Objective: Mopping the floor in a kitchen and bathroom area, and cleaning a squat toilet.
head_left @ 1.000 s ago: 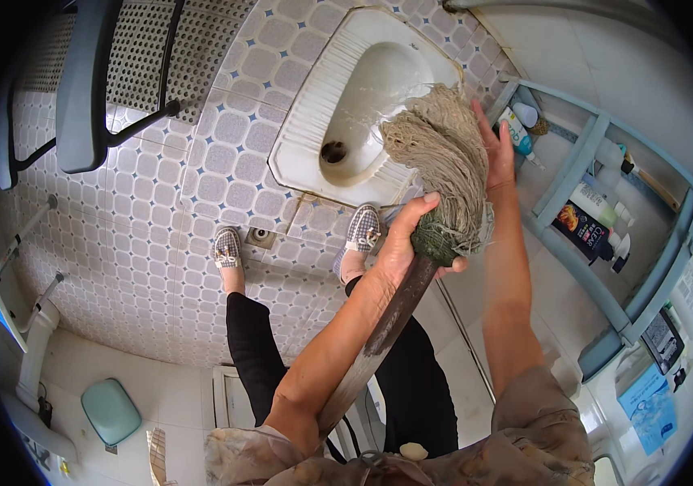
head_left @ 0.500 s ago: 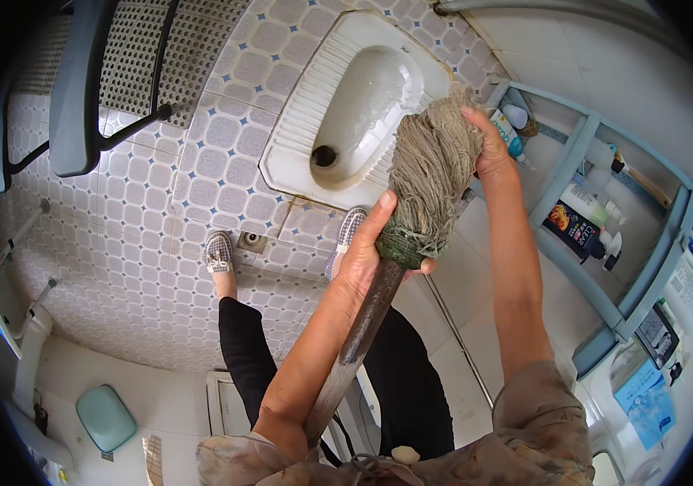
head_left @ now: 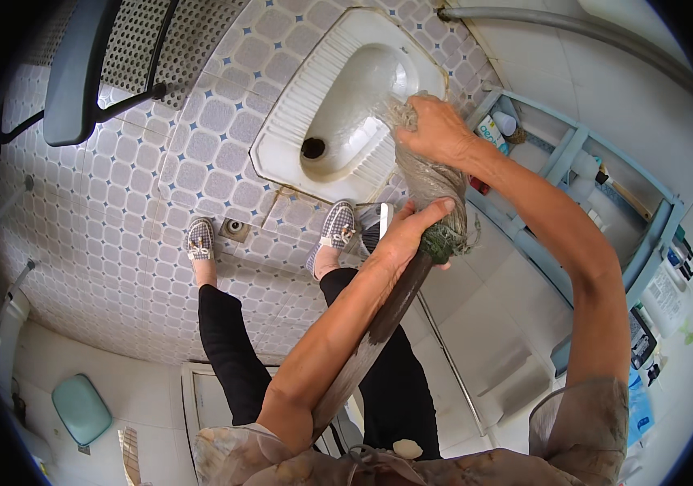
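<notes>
Two-handed grip on twisted mop head, far end over squat toilet right rim.
Left hand curled round it by the green base, thumb on top; right hand closed tight on strands at far end. Wooden handle runs back toward the patterned shirt.

The grey-brown stringy cloth mop head looks wet and rough; its long brown wooden handle is matt. The far white oblong ceramic squat toilet looks glossy.
</notes>
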Available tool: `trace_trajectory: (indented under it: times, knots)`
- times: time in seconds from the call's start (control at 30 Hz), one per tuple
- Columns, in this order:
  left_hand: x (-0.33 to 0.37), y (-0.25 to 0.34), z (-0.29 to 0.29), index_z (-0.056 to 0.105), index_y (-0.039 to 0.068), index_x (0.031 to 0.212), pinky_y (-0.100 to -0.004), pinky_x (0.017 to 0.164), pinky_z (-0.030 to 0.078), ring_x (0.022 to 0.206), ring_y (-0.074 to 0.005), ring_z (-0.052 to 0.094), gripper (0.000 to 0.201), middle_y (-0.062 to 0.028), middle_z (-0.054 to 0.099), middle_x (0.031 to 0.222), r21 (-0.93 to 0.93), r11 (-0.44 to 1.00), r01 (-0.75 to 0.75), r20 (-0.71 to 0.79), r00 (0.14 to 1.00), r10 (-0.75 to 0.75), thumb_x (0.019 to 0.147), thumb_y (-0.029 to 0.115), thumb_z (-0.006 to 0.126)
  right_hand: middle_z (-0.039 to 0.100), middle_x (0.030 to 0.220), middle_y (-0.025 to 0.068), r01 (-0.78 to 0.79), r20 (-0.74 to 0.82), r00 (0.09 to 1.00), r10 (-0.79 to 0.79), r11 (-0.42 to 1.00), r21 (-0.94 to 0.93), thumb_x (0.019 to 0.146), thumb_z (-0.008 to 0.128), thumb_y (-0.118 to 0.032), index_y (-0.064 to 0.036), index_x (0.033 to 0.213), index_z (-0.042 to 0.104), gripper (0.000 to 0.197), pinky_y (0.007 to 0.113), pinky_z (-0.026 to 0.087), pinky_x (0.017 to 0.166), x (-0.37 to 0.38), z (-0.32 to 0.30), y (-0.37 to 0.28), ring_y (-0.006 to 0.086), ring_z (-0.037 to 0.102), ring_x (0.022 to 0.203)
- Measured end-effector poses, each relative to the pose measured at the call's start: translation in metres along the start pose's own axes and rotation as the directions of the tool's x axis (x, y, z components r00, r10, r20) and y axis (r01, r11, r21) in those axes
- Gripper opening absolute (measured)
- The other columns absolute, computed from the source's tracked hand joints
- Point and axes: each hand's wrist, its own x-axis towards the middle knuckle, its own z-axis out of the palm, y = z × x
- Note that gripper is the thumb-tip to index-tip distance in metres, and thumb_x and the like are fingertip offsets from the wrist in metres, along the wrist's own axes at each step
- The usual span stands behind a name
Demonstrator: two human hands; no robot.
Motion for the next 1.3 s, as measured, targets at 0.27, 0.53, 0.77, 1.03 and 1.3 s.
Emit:
trace_trajectory:
  times: [0.27, 0.53, 0.77, 1.03, 1.3]
  knots:
    - [0.041, -0.015, -0.029, 0.051, 0.004, 0.110, -0.0356, 0.038, 0.051, 0.054, -0.0260, 0.063, 0.046, -0.0122, 0.063, 0.079, -0.101, 0.993, 0.056, -0.033, 0.998, -0.059, 0.085, 0.040, 0.067, 0.057, 0.114, 0.0272, -0.198, 0.076, 0.976, 0.203, 0.977, -0.078, 0.079, 0.069, -0.027, 0.0034, 0.112, 0.058, 0.047, 0.046, 0.050, 0.090, 0.014, 0.050, -0.009, 0.0406, 0.059, 0.106]
    - [-0.017, -0.023, -0.006, 0.056, 0.005, 0.113, -0.0321, 0.046, 0.053, 0.065, -0.0268, 0.065, 0.048, -0.0136, 0.065, 0.088, -0.180, 0.973, 0.147, 0.049, 0.989, -0.140, 0.087, 0.046, 0.061, 0.039, 0.144, 0.0244, -0.270, 0.215, 0.963, 0.163, 0.589, 0.762, 0.085, 0.064, -0.046, -0.0095, 0.147, 0.033, 0.078, 0.043, 0.045, 0.100, -0.023, 0.021, 0.058, 0.0360, 0.053, 0.119]
    - [-0.055, -0.009, 0.017, 0.053, 0.006, 0.118, -0.0360, 0.049, 0.053, 0.074, -0.0236, 0.066, 0.054, -0.0113, 0.064, 0.095, -0.316, 0.933, 0.170, 0.258, 0.962, -0.088, 0.086, 0.049, 0.060, 0.029, 0.152, 0.0139, 0.101, -0.033, 0.994, 0.109, -0.707, 0.700, 0.088, 0.052, -0.062, -0.0127, 0.150, 0.024, 0.085, 0.059, 0.029, 0.109, -0.053, 0.105, 0.045, 0.0404, 0.026, 0.138]
    - [-0.053, -0.018, -0.001, 0.052, 0.008, 0.123, -0.0291, 0.045, 0.048, 0.071, -0.0297, 0.064, 0.062, -0.0165, 0.063, 0.096, -0.506, 0.833, 0.222, 0.275, 0.957, -0.088, 0.087, 0.058, 0.052, 0.041, 0.142, 0.0113, 0.069, -0.347, 0.928, -0.136, -0.852, 0.518, 0.078, 0.061, -0.068, -0.0096, 0.142, 0.039, 0.089, 0.066, 0.031, 0.106, -0.030, 0.065, 0.027, 0.0405, 0.034, 0.132]
    - [-0.065, -0.009, -0.006, 0.046, -0.004, 0.125, -0.0381, 0.049, 0.054, 0.079, -0.0320, 0.067, 0.059, -0.0170, 0.063, 0.102, -0.282, 0.959, 0.037, 0.196, 0.980, 0.020, 0.087, 0.036, 0.067, 0.065, 0.110, 0.0123, -0.306, 0.298, 0.951, 0.083, 0.389, 0.869, 0.069, 0.079, -0.042, 0.0005, 0.120, 0.058, 0.069, 0.032, 0.049, 0.088, -0.056, -0.057, 0.029, 0.0195, 0.061, 0.101]
